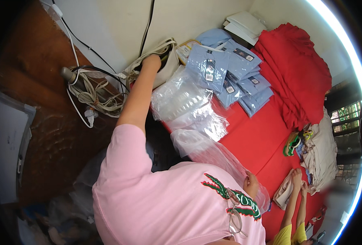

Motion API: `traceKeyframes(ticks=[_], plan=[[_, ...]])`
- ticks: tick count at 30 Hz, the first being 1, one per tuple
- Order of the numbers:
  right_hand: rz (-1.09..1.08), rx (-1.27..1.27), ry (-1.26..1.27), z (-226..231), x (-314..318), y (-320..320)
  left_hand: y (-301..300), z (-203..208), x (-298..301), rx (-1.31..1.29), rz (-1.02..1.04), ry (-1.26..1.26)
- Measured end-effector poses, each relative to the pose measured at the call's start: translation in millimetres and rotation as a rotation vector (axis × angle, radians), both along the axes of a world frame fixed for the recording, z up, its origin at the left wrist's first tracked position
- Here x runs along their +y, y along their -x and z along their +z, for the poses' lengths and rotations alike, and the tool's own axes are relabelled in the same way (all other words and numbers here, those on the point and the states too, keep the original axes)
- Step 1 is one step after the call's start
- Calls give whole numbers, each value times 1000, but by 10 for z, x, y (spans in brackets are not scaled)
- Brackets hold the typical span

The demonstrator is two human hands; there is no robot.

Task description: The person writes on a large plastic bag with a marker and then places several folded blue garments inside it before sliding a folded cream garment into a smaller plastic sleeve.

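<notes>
My left arm stretches out to a cream handbag against the wall. My left hand reaches into its open top, and the bag hides the fingers. Close to my body, my right hand is closed on a large clear plastic bag, which spreads limply over the near edge of the red-covered table. Beside the handbag lies a pile of flat clear plastic sleeves. Folded light-blue shirts in clear packaging, with dark tags, are stacked just right of the sleeves.
A heap of red cloth fills the far right. A co-worker's hands handle a beige cloth, near more beige cloth and green tape rolls. Coiled cable lies on a brown surface at left.
</notes>
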State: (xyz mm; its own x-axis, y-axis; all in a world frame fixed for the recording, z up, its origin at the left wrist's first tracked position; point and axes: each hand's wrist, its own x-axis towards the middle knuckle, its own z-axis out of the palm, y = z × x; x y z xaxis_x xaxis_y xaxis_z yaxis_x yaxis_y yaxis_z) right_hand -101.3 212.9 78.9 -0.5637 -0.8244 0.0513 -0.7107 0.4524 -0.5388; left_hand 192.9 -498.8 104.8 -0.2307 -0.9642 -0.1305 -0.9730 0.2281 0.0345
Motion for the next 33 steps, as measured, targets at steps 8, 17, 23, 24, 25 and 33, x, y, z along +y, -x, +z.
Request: traceKeyframes(ticks=[8,17,23,24,25,33], plan=[[59,75,163,506,-761,300,170,2127,1633,163,-79,61],[216,217,669,1704,-1950,-212,1167,1885,3001,505,-863,-168],[143,257,84,697,-1533,281,1933,512,3962,382,-1045,-169],[96,239,91,476,-1386,373,1905,220,4000,481,-1036,-172],[48,205,83,281,-1232,448,1882,-28,4033,583,-1023,-176],[21,106,299,58,-1096,392,1768,-529,4158,989,-518,-642]])
